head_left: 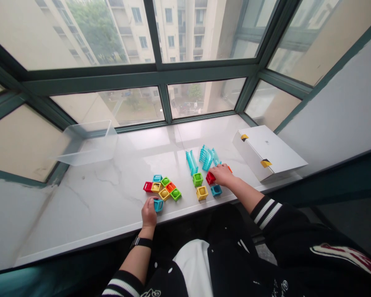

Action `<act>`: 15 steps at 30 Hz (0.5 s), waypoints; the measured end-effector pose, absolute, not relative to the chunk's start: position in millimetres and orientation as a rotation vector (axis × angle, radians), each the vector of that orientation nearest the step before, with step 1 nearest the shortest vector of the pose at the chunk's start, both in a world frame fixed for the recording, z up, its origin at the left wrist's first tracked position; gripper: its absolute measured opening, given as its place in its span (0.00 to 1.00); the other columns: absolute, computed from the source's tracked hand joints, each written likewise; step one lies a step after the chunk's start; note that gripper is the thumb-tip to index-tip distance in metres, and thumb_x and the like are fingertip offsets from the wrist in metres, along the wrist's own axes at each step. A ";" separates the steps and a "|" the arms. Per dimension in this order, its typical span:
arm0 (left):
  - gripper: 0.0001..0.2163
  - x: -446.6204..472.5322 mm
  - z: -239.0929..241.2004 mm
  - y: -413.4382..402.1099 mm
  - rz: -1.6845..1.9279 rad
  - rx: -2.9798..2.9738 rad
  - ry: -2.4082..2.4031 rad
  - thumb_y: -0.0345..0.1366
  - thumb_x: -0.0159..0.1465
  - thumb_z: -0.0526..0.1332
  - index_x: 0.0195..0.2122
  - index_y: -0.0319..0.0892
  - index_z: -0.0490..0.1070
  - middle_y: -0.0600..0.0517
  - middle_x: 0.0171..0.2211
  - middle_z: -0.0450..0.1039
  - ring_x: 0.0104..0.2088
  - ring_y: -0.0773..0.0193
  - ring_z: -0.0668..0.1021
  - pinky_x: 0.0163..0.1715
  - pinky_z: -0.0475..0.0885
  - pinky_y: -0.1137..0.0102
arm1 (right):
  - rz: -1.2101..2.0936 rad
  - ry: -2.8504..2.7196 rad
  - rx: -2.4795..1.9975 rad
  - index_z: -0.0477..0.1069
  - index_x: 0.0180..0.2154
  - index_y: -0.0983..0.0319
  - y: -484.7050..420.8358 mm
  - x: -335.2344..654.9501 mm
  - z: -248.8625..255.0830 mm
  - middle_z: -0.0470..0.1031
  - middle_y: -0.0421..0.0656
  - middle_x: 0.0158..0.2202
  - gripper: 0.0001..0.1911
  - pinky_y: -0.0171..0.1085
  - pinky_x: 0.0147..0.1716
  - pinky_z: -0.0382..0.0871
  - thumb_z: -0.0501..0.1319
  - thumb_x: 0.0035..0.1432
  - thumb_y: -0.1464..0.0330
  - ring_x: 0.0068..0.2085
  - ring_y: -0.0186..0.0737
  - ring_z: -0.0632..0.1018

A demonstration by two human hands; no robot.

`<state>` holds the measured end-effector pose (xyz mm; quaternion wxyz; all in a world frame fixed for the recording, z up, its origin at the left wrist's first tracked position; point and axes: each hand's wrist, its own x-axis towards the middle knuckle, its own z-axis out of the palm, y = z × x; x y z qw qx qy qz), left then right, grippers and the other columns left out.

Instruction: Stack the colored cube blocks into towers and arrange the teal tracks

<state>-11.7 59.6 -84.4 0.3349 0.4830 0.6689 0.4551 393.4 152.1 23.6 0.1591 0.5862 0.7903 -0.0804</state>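
Note:
Near the front edge of the white counter, my left hand is closed on a blue cube block. Just beyond it lies a group of cube blocks in several colours, among them a red block, a yellow block and a green block. My right hand reaches over another red block, its fingers closed on it. An orange piece shows partly behind that hand. Close by sit a green block, a yellow block and a blue block.
Translucent blue track pieces, one straight and one curved, lie beyond the right-hand blocks. A clear plastic bin stands at the back left. On the right is a white box with yellow-black tabs. Windows border the counter.

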 end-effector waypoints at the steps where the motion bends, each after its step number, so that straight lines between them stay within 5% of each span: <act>1: 0.20 -11.7 -84.8 59.7 1.188 1.264 1.742 0.52 0.69 0.51 0.36 0.46 0.77 0.50 0.34 0.81 0.36 0.55 0.80 0.38 0.76 0.64 | -0.225 2.257 1.668 0.73 0.55 0.56 153.1 393.3 22.5 0.79 0.52 0.55 0.25 0.51 0.52 0.58 0.71 0.57 0.59 0.57 0.61 0.73; 15: 0.20 -9.1 -81.5 58.7 1.188 1.282 1.743 0.52 0.69 0.50 0.35 0.46 0.76 0.49 0.34 0.80 0.36 0.56 0.80 0.37 0.75 0.65 | -0.180 2.303 1.542 0.74 0.51 0.57 164.4 392.2 19.8 0.81 0.53 0.50 0.20 0.49 0.52 0.55 0.69 0.56 0.69 0.54 0.57 0.75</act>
